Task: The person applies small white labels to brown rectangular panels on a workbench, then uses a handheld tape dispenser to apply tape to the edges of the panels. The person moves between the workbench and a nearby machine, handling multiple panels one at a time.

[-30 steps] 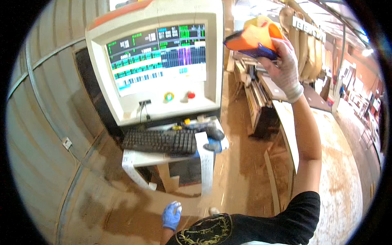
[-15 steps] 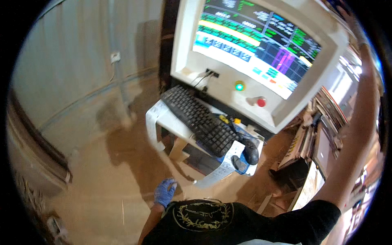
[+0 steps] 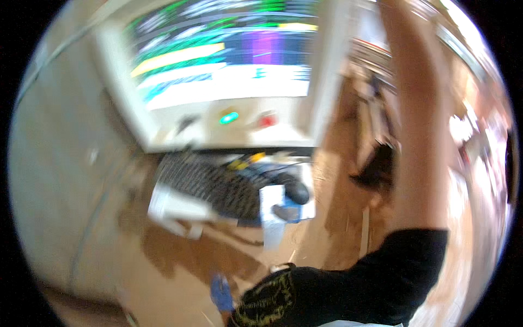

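My left hand [image 3: 221, 292], in a blue glove, hangs low beside my body and touches nothing that I can see. Motion smears its fingers. Up the right side stretches my bare right arm [image 3: 417, 125]; the hand itself lies beyond the upper edge. A lit screen [image 3: 234, 65] sits in a pale cabinet, with a glowing green button [image 3: 229, 118] and a red knob [image 3: 266, 120] below it. Under these, a black keyboard [image 3: 212, 188] lies slanted on a small white shelf [image 3: 180, 204]. A black mouse [image 3: 293, 189] is at its right end.
A paper strip [image 3: 273, 218] hangs over the shelf's front edge, near a small dark object [image 3: 284, 212]. Yellow pieces [image 3: 248, 161] lie behind the keyboard. Beyond the cabinet's right side stands a black box-like thing [image 3: 376, 168] among stacked boards. A pale wall [image 3: 60, 158] rises at left.
My view has turned to the right, so the cabinet and keyboard sit farther left and look straighter. My right arm still reaches upward; my left hand stays low. The picture is more blurred.
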Demonstrator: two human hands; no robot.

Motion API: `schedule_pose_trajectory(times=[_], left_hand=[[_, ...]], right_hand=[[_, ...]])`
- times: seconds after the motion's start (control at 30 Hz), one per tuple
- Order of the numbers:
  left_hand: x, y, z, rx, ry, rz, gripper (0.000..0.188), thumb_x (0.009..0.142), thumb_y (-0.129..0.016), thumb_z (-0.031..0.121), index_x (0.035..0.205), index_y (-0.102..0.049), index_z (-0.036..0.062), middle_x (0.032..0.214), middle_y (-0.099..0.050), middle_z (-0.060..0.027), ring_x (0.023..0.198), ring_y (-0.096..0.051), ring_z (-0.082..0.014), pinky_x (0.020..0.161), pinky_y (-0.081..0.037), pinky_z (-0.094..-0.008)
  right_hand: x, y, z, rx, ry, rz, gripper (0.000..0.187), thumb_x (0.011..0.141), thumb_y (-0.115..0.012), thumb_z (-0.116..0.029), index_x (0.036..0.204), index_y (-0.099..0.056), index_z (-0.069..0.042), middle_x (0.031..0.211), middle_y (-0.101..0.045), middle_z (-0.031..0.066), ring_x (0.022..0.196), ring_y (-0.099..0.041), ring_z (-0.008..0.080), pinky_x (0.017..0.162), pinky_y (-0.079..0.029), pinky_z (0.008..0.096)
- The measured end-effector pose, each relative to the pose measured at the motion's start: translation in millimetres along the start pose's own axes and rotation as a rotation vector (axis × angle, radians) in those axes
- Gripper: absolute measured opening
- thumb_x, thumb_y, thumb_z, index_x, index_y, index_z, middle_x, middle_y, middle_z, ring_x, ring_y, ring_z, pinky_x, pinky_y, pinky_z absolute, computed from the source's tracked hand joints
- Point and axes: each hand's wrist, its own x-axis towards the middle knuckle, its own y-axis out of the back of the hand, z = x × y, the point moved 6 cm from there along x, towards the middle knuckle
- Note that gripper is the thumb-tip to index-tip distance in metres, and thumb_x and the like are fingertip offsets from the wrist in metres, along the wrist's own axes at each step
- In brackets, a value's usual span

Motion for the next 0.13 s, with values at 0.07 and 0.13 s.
schedule_pose_trajectory(times=[0.07, 0.13], left_hand=[[21.8, 26.8, -100.2, 0.011, -0.033, -0.159, 0.03, 0.095, -0.05, 0.024, 0.112, -0.056, 0.0, 0.104, -0.059, -0.0151, 0.091, -0.058, -0.026, 0.081, -0.047, -0.0381], [82.6, 11.5, -159.0, 0.024, -0.258, -0.472, 0.034, 0.098, -0.044, 0.029, 0.118, -0.051, 0.0023, 0.103, -0.056, -0.0151, 0.085, -0.057, -0.0257, 0.072, -0.049, -0.0387]], right_hand=[[-6.4, -29.2, -33.2, 0.015, -0.012, 0.149, 0.036, 0.075, -0.065, -0.039, 0.095, -0.065, -0.009, 0.092, -0.064, 0.0147, 0.086, -0.063, 0.0312, 0.078, -0.049, 0.0407], [-5.7, -9.0, -34.3, -0.077, 0.03, 0.27, 0.032, 0.073, -0.064, -0.04, 0.091, -0.065, -0.013, 0.089, -0.064, 0.0125, 0.084, -0.063, 0.0299, 0.077, -0.05, 0.0407]])
